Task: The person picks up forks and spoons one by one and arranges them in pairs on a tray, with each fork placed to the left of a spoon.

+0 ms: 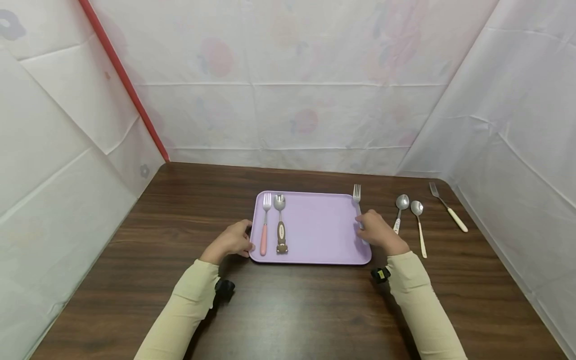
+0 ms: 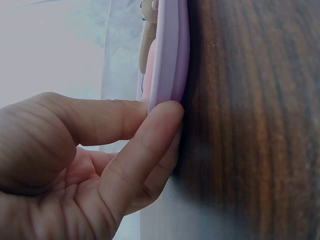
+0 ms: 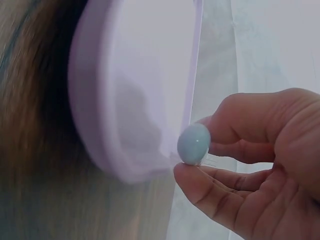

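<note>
Pinching a fork (image 1: 357, 205) by its pale handle, the right hand (image 1: 380, 232) holds it over the right rim of the lilac tray (image 1: 315, 227); the tines point away from the person, long axis running front to back. The right wrist view shows the rounded handle end (image 3: 194, 144) clamped between thumb and fingers, hidden from the head camera. The left hand (image 1: 231, 240) grips the tray's left edge; the left wrist view shows thumb (image 2: 145, 145) and forefinger curled onto that rim.
</note>
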### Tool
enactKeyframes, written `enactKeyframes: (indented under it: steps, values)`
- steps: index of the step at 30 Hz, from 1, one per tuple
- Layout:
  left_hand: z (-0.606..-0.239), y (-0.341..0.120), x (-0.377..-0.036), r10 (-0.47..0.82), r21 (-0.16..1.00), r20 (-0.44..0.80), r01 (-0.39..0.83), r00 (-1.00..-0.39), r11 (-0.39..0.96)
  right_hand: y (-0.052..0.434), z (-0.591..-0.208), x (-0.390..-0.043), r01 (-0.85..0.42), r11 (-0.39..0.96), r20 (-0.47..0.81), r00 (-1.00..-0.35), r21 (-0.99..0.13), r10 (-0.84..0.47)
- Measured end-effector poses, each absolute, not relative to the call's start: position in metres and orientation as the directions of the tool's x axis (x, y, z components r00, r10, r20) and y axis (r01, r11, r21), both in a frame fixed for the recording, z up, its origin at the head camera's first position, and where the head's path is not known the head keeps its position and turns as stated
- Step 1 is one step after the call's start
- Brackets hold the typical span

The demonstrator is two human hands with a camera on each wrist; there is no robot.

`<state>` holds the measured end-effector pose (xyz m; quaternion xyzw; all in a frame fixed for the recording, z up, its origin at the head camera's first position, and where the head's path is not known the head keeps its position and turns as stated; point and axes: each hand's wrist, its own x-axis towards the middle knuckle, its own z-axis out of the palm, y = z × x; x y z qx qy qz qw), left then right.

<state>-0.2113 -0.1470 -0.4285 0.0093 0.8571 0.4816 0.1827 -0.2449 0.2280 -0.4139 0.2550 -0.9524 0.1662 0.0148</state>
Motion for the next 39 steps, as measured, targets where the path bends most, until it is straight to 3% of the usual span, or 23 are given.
enactKeyframes:
  steps: [13, 26, 39]
  values:
    - [-0.431, -0.147, -0.213, 0.198, 0.83, -0.295, -0.148, -0.935, 0.537, 0.209, -0.424, -0.248, -0.523, 0.793, 0.115, -0.85, -0.312, -0.515]
    - [-0.431, -0.148, -0.212, 0.202, 0.832, -0.298, -0.15, -0.933, 0.534, 0.186, -0.423, -0.241, -0.617, 0.733, 0.145, -0.784, -0.288, -0.603]
    - [-0.43, -0.148, -0.212, 0.208, 0.832, -0.304, -0.152, -0.93, 0.533, 0.158, -0.42, -0.237, -0.638, 0.688, 0.118, -0.757, -0.344, -0.643]
